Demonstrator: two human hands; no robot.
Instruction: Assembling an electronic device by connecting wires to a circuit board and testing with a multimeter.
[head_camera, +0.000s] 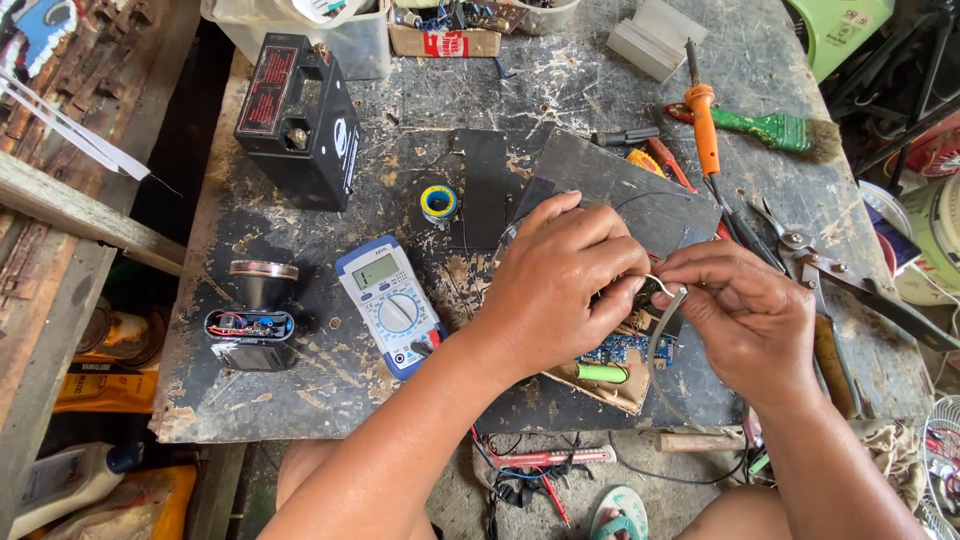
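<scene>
My left hand (560, 275) reaches across the worn bench and pinches a small part over a blue circuit board (625, 350) with a green cylinder cell (601, 372) on it. My right hand (740, 315) meets it from the right, fingers closed on metal tweezers (662, 325) whose tip touches the spot between both hands. The board lies on a piece of cardboard (625, 395) near the bench's front edge. What the left fingers grip is hidden.
A blue-and-white multimeter (388, 303) lies left of my arm, a black battery (297, 118) at the back left, a solder spool (438, 203) mid-bench. An orange soldering iron (704, 125), green brush (765, 128) and snips (815, 265) lie right. A torch housing (250, 315) stands front left.
</scene>
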